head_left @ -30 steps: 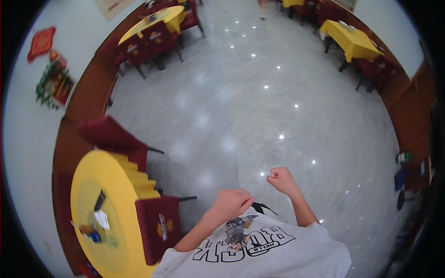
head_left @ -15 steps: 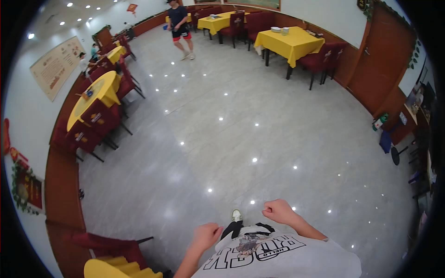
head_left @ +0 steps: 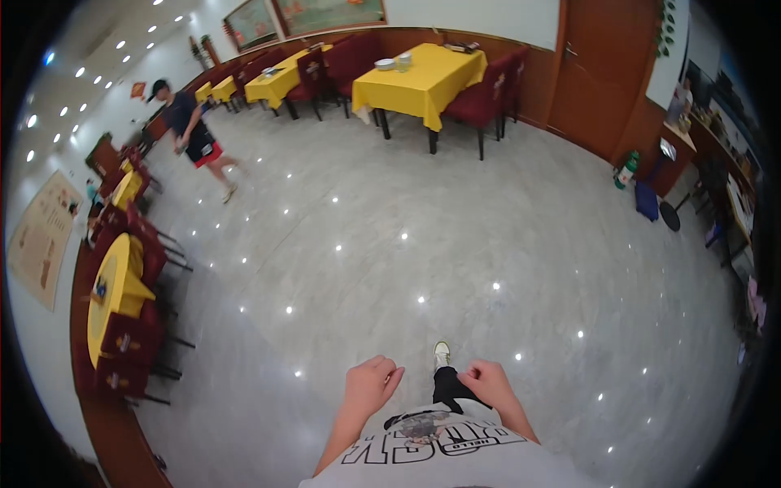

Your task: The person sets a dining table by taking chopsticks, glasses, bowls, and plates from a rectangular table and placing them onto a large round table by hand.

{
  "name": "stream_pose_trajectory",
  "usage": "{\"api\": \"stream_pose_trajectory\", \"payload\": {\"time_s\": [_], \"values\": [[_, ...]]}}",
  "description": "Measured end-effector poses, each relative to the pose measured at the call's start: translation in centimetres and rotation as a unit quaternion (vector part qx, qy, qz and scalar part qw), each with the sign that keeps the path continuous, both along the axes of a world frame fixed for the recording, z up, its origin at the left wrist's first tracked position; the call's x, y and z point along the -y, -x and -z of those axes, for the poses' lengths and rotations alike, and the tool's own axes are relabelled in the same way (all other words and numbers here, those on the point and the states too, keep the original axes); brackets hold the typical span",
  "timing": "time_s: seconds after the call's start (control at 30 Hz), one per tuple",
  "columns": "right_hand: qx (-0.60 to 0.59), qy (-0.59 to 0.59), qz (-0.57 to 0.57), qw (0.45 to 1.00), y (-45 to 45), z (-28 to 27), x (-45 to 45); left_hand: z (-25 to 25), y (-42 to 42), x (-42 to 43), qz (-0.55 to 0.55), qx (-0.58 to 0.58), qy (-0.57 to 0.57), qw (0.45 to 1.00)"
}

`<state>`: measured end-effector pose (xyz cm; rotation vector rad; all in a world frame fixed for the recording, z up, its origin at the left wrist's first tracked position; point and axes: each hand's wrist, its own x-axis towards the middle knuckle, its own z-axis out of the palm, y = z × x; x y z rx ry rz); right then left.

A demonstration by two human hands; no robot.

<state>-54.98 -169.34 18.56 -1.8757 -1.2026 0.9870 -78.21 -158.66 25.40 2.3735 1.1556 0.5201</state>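
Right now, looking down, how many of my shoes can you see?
1: a white shoe, showing ahead, between your left hand and right hand. Your other shoe may be hidden, perhaps by your shirt.

The person wears a whitish-grey cloth T-shirt (head_left: 443, 470) printed with large black-outlined block letters (head_left: 382, 450), a small black-framed "HELLO" (head_left: 470, 446) and a greyish picture (head_left: 423, 428) near the hem, black trousers (head_left: 449, 387) and a white, yellowish-green-tinged shoe (head_left: 442, 353).

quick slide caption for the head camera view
Bare left hand and bare right hand, both curled, held over a glossy grey floor, with a rectangular yellow-clothed table beyond.
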Motion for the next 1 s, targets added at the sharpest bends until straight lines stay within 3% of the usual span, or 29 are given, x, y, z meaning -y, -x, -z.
{"api": "stream_pose_trajectory", "payload": {"time_s": [0.03,0.1,0.13,0.2,0.37,0.4,0.47,0.53,0.6,0.67,0.73,0.8,0.93,1.0], "values": [[-0.007,0.003,0.015,1.0,-1.2,0.1,-2.3,0.2,-1.1,-1.9,0.015,-0.007,0.003,1.0],[0.008,-0.064,-0.011,0.998,-3.7,-0.3,-9.5,0.0,-2.9,-7.5,0.089,-0.14,-0.053,0.985],[-0.014,-0.078,-0.016,0.997,-5.2,-1.3,-13.8,-0.5,-4.0,-10.1,0.095,-0.144,-0.053,0.984],[-0.045,-0.069,-0.062,0.995,-7.2,-2.8,-21.6,-1.2,-6.3,-14.1,0.025,-0.042,0.009,0.999],[-0.063,-0.066,-0.154,0.984,-9.2,-3.1,-33.0,2.0,-9.2,-22.0,-0.07,-0.041,0.125,0.989],[-0.046,-0.059,-0.192,0.978,-9.1,-2.6,-34.9,2.8,-9.2,-23.7,-0.074,-0.038,0.13,0.988],[-0.021,-0.061,-0.235,0.97,-9.8,-1.5,-39.6,4.5,-9.6,-27.8,-0.001,-0.17,0.097,0.981],[-0.029,0.005,-0.325,0.945,-10.4,-0.3,-43.6,5.8,-11.0,-32.4,0.0,-0.152,0.095,0.984],[-0.017,-0.003,-0.331,0.944,-11.1,1.0,-48.3,6.7,-12.4,-38.3,0.014,-0.139,0.085,0.987],[0.142,-0.011,-0.35,0.926,-12.9,-0.2,-52.7,7.4,-14.8,-44.2,0.09,-0.195,0.086,0.973],[0.145,-0.001,-0.322,0.936,-14.5,-2.0,-57.3,7.2,-17.6,-50.1,0.139,-0.179,0.07,0.971],[0.038,-0.057,-0.248,0.966,-16.8,-3.9,-62.2,5.8,-21.3,-56.4,0.18,-0.172,0.004,0.968],[0.051,-0.078,-0.083,0.992,-20.8,-4.9,-69.4,1.7,-27.0,-67.3,0.271,-0.193,-0.074,0.94],[0.018,-0.066,-0.072,0.995,-22.6,-3.2,-72.7,0.2,-29.6,-71.6,0.298,-0.073,-0.065,0.95]]}}
